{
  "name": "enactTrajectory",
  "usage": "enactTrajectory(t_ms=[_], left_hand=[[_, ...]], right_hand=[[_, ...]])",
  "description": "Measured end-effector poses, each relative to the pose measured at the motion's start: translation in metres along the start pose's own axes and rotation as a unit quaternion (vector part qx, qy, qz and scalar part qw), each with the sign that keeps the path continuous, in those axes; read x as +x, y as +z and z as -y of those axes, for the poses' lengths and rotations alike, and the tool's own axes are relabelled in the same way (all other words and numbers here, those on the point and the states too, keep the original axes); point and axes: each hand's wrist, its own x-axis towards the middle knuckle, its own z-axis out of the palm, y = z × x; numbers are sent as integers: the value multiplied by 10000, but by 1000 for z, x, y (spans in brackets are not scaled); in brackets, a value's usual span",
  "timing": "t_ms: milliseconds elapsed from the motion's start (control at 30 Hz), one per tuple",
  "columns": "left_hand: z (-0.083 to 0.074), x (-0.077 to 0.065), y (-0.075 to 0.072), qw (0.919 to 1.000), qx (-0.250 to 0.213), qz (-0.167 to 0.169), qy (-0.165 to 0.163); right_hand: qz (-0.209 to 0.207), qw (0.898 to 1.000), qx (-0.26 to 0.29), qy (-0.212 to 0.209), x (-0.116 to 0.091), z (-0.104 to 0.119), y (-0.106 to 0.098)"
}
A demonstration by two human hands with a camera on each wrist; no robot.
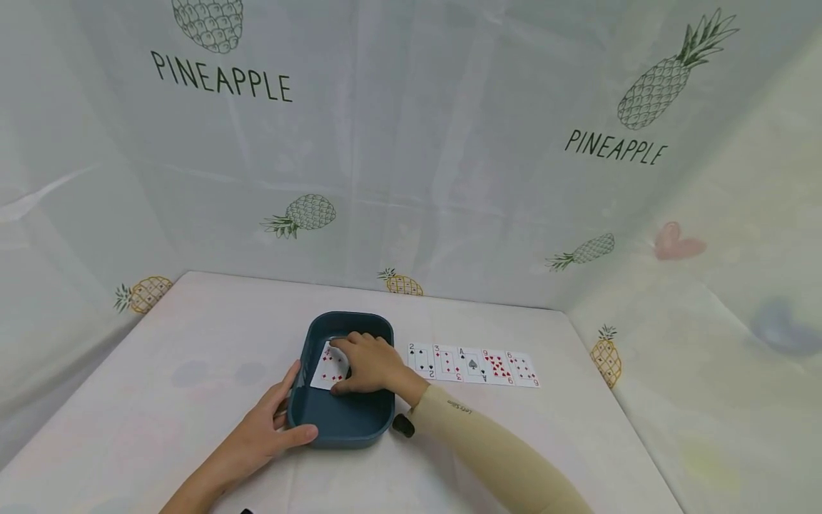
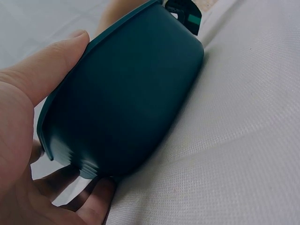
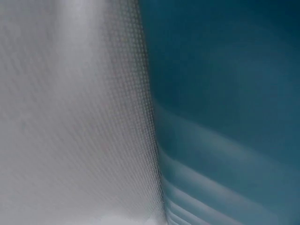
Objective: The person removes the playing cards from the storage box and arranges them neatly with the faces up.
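Note:
A dark teal plastic bin [image 1: 347, 428] with rounded corners sits on the table. My left hand [image 1: 266, 421] grips its near left corner, the thumb on the rim and the fingers along the outer wall; the left wrist view shows this hold on the bin [image 2: 126, 89] up close. Inside the bin, my right hand [image 1: 369, 364] holds a white playing card [image 1: 326, 373] with red pips, index finger at its far edge and thumb at its near edge. The right wrist view shows only the bin's outer wall [image 3: 225, 93] and cloth; that hand is out of its sight.
Right of the bin lies a row of several face-up playing cards [image 1: 472, 365], edge to edge, from a two of spades to a red six. A white cloth [image 1: 212, 335] covers the table. Pineapple-printed curtains [image 1: 449, 178] hang behind and at the sides.

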Motion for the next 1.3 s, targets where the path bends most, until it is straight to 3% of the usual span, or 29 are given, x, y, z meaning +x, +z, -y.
enactTrajectory(t_ms=[433,867,1133,1300], left_hand=[[1,2,0,9998,169,-80,-114],[1,2,0,9997,193,-76,-109],[0,3,-1,9996,263,-58,-36],[0,2,0,9999,108,-29,-90]], right_hand=[[-163,9997,56,-168,-2,-2,-1],[-394,9962,658,-425,-7,-5,-5],[-493,9948,742,-486,-7,-7,-4],[-644,9901,1135,-512,-10,-9,-5]])
